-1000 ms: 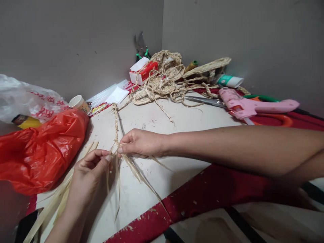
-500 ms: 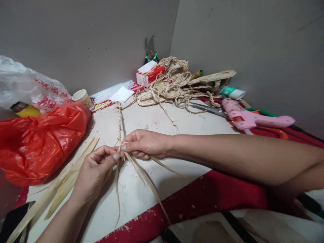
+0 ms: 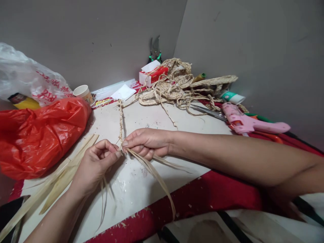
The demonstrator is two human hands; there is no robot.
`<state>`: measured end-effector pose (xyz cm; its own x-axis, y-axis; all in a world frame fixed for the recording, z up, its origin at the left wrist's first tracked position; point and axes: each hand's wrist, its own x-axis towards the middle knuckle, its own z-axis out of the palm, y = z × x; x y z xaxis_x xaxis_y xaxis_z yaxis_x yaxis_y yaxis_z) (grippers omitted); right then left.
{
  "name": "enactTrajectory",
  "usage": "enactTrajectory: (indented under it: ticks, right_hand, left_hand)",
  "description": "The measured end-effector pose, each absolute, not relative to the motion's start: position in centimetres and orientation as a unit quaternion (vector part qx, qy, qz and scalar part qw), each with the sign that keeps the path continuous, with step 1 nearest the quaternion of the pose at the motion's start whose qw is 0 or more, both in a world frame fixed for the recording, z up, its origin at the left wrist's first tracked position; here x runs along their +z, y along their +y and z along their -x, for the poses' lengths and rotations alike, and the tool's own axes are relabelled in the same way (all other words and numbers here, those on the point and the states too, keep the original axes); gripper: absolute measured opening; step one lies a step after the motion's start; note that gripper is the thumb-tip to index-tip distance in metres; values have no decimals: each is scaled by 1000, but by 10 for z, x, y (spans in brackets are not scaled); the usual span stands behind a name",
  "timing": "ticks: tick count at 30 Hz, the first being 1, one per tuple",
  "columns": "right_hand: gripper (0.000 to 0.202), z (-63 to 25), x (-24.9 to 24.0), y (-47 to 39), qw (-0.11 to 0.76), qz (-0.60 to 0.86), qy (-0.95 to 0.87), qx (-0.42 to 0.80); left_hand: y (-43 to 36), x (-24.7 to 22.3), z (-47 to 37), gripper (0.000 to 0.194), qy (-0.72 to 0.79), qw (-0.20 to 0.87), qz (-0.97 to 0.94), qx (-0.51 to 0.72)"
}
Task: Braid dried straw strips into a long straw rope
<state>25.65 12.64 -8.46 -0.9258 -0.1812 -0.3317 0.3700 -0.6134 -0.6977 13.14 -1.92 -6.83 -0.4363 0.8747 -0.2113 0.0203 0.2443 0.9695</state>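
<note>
Our left hand (image 3: 95,165) and right hand (image 3: 148,141), closed, pinch the near end of a thin, beige plant-fibre braid (image 3: 121,123) stretching beyond them, seemingly so its pale, ribbon-like strands (image 3: 159,179) cannot loosen.

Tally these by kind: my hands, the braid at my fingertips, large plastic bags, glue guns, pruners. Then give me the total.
Hands: 2 (left hand, right hand)
Braid: 1
Large plastic bags: 2 (red-orange bag, translucent bag)
Glue gun: 1
Pruners: 1
Total: 7
</note>
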Motion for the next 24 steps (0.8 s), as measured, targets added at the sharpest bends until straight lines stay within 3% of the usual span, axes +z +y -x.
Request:
enactTrajectory:
  ticks: [11, 16, 20, 24]
  right_hand:
    - [32, -256, -84, 125, 169, -150, 398, -889]
    - [32, -255, -84, 125, 170, -157, 383, -894]
    - [30, -255, -84, 124, 166, -161, 377, -897]
    - [30, -255, -84, 123, 166, -160, 381, -895]
  left_hand:
    - [-29, -85, -127, 7, 693, 2, -647, 317]
    - [-33, -90, -123, 13, 667, -67, -697, 255]
    - [-35, -88, -125, 22, 643, -55, -708, 288]
    - [-33, -85, -130, 18, 641, -74, -703, 299]
